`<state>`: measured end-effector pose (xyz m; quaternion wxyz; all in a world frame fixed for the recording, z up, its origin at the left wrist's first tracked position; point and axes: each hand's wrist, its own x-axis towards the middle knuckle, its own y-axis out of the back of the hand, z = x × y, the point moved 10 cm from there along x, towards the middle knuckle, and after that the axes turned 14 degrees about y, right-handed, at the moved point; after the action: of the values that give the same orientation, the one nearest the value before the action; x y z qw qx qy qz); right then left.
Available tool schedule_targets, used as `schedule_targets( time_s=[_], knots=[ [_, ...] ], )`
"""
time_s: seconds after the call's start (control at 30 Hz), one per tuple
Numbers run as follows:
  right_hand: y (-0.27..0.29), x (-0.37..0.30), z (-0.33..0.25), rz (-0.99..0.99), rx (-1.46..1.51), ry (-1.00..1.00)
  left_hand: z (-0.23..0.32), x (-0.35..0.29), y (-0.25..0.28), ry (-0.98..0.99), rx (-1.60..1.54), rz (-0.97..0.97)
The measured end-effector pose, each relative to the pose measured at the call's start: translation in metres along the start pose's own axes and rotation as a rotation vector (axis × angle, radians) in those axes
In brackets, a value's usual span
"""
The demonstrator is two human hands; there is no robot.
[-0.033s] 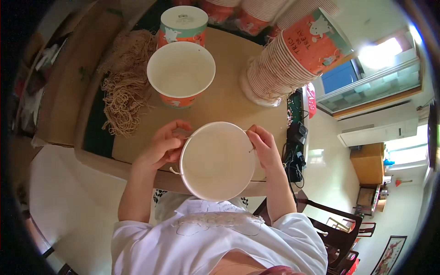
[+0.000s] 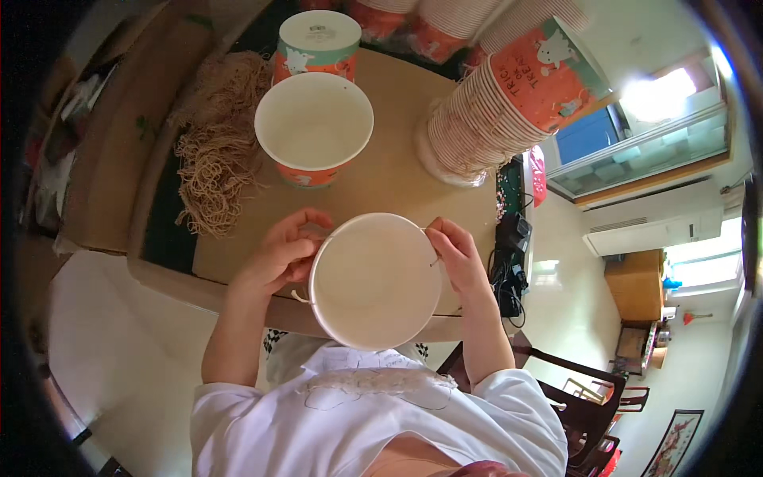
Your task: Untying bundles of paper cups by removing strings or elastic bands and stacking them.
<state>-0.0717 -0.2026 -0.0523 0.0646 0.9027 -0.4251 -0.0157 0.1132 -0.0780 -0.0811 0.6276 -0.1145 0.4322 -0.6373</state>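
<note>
I hold a white-lined paper bucket over the table's near edge, its open mouth facing up at me. My left hand grips its left rim, where a thin cord loop hangs below the fingers. My right hand pinches the right rim, with a short bit of cord at the fingertips. A heap of tan cords lies on the table to the left of my hands.
A second open orange paper bucket stands upright beyond my hands, and another sits upside down behind it. A long stack of nested buckets leans at the right. The brown table ends near a chair.
</note>
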Motion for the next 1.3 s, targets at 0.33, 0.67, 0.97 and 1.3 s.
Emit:
schedule_targets(
  time_s=[0.33,0.67,0.97,1.3],
  knots=[
    [-0.010,0.009,0.025,-0.366,-0.004,-0.259,-0.005,0.016,0.025,0.231,0.109,0.294],
    [0.027,-0.013,0.113,-0.628,-0.037,-0.198,-0.049,0.024,0.039,0.591,0.806,0.214],
    [0.057,-0.007,-0.177,-0.040,-0.499,0.514,0.107,-0.032,-0.113,-0.484,0.703,0.198],
    [0.170,0.110,-0.333,0.439,-1.126,1.227,0.334,0.113,-0.292,-1.205,0.769,-0.052]
  ],
)
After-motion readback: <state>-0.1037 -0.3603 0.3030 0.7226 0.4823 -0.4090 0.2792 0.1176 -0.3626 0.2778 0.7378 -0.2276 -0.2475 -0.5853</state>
